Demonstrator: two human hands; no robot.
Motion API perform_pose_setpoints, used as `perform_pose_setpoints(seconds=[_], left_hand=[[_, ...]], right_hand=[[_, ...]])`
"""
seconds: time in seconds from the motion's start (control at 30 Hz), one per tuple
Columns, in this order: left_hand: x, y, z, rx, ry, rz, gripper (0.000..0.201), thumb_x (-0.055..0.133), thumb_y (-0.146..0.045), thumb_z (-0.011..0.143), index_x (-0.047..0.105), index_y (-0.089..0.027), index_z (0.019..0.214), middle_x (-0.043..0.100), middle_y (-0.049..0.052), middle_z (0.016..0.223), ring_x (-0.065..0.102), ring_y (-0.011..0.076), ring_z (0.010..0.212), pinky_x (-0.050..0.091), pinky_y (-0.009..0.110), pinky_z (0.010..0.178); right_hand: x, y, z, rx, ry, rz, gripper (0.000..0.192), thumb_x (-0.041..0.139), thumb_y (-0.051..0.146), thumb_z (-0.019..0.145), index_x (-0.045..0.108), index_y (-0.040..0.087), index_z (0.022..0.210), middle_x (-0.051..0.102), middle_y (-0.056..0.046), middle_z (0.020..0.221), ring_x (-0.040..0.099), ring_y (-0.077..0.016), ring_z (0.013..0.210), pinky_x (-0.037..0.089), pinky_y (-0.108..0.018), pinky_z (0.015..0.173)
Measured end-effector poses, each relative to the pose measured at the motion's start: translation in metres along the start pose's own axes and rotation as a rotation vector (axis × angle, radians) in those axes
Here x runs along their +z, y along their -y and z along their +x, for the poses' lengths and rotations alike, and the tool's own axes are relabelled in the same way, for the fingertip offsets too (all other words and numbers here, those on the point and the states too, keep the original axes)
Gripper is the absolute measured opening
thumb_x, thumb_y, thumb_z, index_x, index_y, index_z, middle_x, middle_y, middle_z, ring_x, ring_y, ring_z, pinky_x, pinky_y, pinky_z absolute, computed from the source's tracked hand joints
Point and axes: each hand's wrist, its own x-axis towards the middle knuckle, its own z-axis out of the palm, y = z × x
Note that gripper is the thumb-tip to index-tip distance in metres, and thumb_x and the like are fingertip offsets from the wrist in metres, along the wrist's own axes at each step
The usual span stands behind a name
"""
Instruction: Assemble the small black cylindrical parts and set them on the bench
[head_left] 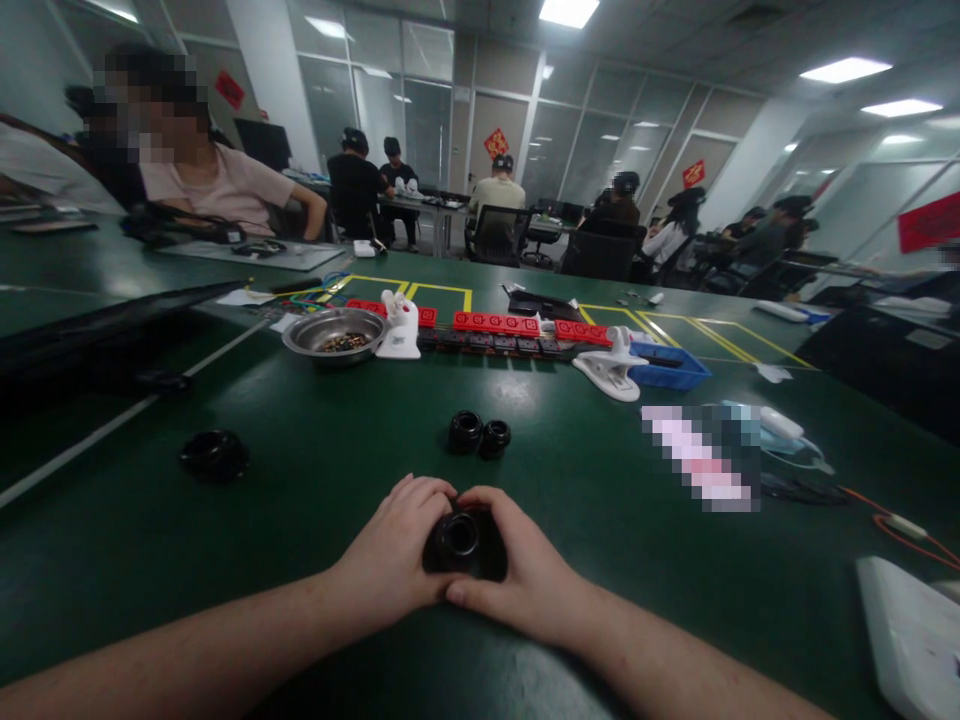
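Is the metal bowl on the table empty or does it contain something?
Not empty. The metal bowl holds a small heap of dark little pieces at its bottom; what they are is too small to tell.

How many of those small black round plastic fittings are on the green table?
4: one held between both hands, two touching side by side mid-table, and a flatter one far left. Others may be hidden.

Glossy black plastic on a smooth green bench
Black fitting [457, 540] looks shiny plastic; bowl [334, 330] polished metal; bench [315, 480] w/ slight sheen; red strip [495, 322] plastic.
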Motion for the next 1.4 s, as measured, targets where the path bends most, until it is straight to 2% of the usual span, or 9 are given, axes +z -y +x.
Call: perform_pose_setpoints(seconds=[0.13,0.33,0.5,0.6,0.77,0.97,1.03,1.2,1.4], left_hand=[[0.0003,-0.0003,-0.0003,0.006,0.011,0.011,0.028,0.065,-0.028,0.057,0.053,-0.020,0.081,0.051,0.005,0.103,0.046,0.0275,0.101,0.030,0.049,0.094],[-0.0028,-0.0032,0.0012,-0.013,0.029,0.002,0.033,0.068,-0.037,0.059,0.054,-0.018,0.082,0.052,0.006,0.102,0.047,0.0265,0.099,0.028,0.050,0.095],[-0.0040,-0.0031,-0.0005,-0.011,0.024,-0.004,0.027,0.067,-0.033,0.058,0.053,-0.020,0.077,0.052,0.005,0.103,0.046,0.0270,0.100,0.030,0.050,0.094],[-0.0035,-0.0027,-0.0008,-0.004,0.022,-0.010,0.026,0.065,-0.030,0.058,0.053,-0.021,0.080,0.052,0.005,0.102,0.046,0.0269,0.100,0.031,0.050,0.094],[-0.0026,-0.0039,0.0005,-0.013,0.018,0.009,0.032,0.066,-0.028,0.057,0.053,-0.020,0.085,0.052,0.006,0.102,0.047,0.0267,0.100,0.029,0.049,0.095],[-0.0025,-0.0052,0.0004,-0.001,0.021,0.016,0.028,0.066,-0.030,0.057,0.052,-0.019,0.079,0.052,0.006,0.102,0.046,0.0273,0.100,0.030,0.050,0.095],[-0.0022,-0.0045,0.0003,0.002,0.020,0.017,0.029,0.065,-0.030,0.059,0.052,-0.020,0.083,0.052,0.005,0.102,0.047,0.0267,0.100,0.029,0.050,0.095],[-0.0014,-0.0027,0.0007,0.001,0.027,0.024,0.035,0.066,-0.031,0.058,0.054,-0.019,0.089,0.052,0.006,0.103,0.046,0.0268,0.100,0.029,0.049,0.095],[0.0001,-0.0031,0.0011,0.001,0.034,0.044,0.030,0.067,-0.029,0.056,0.054,-0.018,0.081,0.052,0.006,0.102,0.046,0.0271,0.100,0.026,0.049,0.097]], right_hand=[[-0.0011,-0.0010,0.0008,0.021,-0.002,-0.042,0.040,0.065,0.021,0.063,0.046,0.020,0.099,0.053,-0.004,0.097,0.052,-0.0193,0.087,0.042,-0.034,0.078],[-0.0013,0.0007,-0.0006,-0.079,0.023,0.022,0.068,0.067,0.024,0.063,0.031,0.021,0.121,0.045,-0.008,0.118,0.044,-0.0224,0.106,0.035,-0.038,0.091],[-0.0004,-0.0008,0.0016,0.036,-0.028,-0.050,0.045,0.070,0.037,0.060,0.046,0.019,0.094,0.052,-0.003,0.091,0.051,-0.0182,0.079,0.044,-0.031,0.069],[-0.0019,0.0003,0.0024,-0.050,-0.010,-0.062,0.033,0.062,0.022,0.066,0.048,0.020,0.096,0.052,-0.003,0.094,0.050,-0.0186,0.087,0.042,-0.033,0.077],[-0.0010,0.0003,-0.0002,-0.058,-0.015,0.003,0.060,0.065,0.026,0.065,0.036,0.020,0.117,0.047,-0.007,0.112,0.047,-0.0214,0.100,0.037,-0.036,0.087],[0.0001,-0.0006,0.0021,0.049,-0.066,-0.087,0.041,0.070,0.033,0.060,0.048,0.018,0.090,0.051,-0.003,0.087,0.050,-0.0177,0.077,0.042,-0.031,0.067],[-0.0012,0.0007,0.0025,-0.032,-0.036,-0.069,0.035,0.065,0.024,0.064,0.048,0.019,0.095,0.051,-0.004,0.094,0.050,-0.0182,0.086,0.041,-0.032,0.075],[-0.0013,0.0022,0.0000,-0.079,-0.007,0.017,0.061,0.065,0.026,0.066,0.033,0.020,0.118,0.046,-0.007,0.113,0.046,-0.0209,0.101,0.036,-0.036,0.088],[0.0006,0.0011,0.0022,0.005,-0.057,-0.087,0.038,0.069,0.029,0.061,0.047,0.018,0.090,0.050,-0.003,0.090,0.049,-0.0175,0.081,0.042,-0.031,0.071]])
